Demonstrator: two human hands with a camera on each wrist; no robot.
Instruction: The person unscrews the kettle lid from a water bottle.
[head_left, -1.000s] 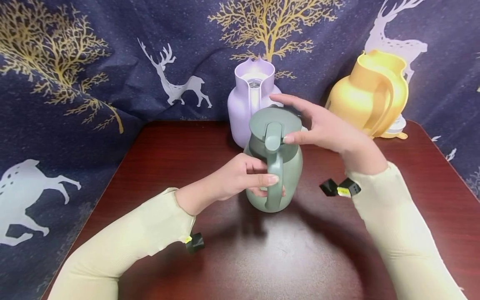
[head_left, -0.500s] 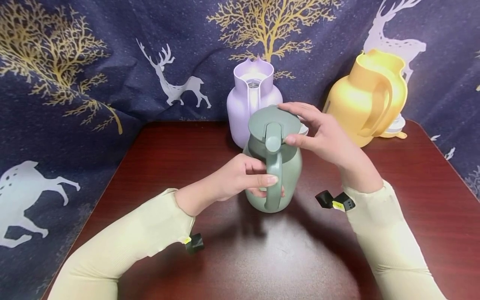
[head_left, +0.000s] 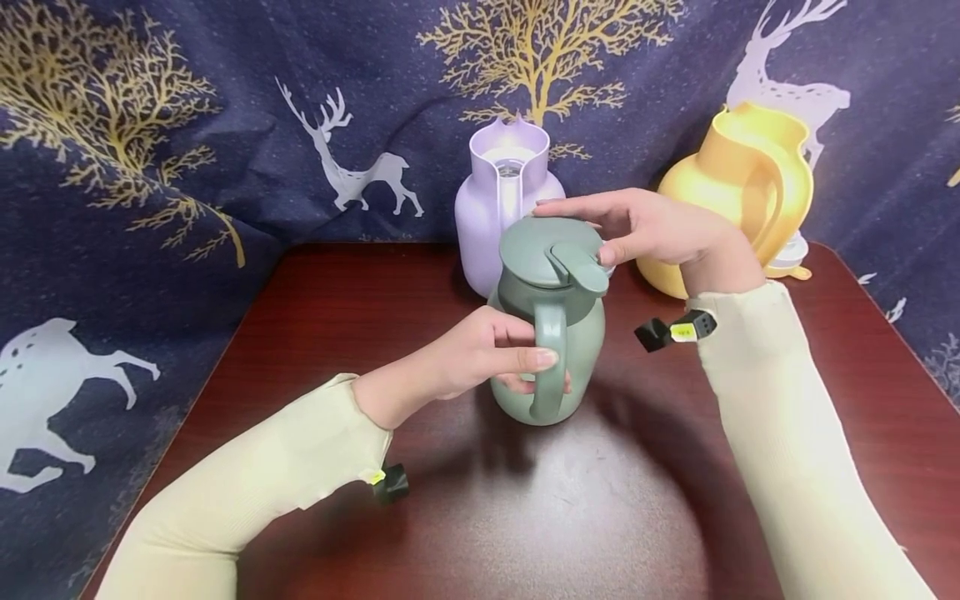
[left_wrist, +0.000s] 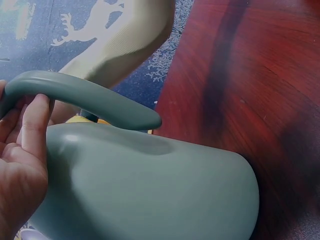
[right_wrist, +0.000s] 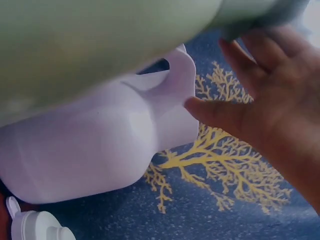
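Gripping the handle [head_left: 550, 358] of the green thermos jug [head_left: 583, 333] with the left hand [head_left: 465, 358], fingers curled round it and thumb across, steadied the jug upright near the middle of the red-brown table [head_left: 525, 517]. Pinched the lid [head_left: 536, 246] with the right hand [head_left: 652, 229], thumb at its skewed tab, fingers over the far rim. Judged mid-twist on the lid; called next for a firm hold below and room for the wrist. Crowded just behind by a lavender jug [head_left: 483, 208]; further right, a yellow jug [head_left: 720, 196], apart.

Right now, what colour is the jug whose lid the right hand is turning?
Sage green jug, lid included; clearest in the head view.
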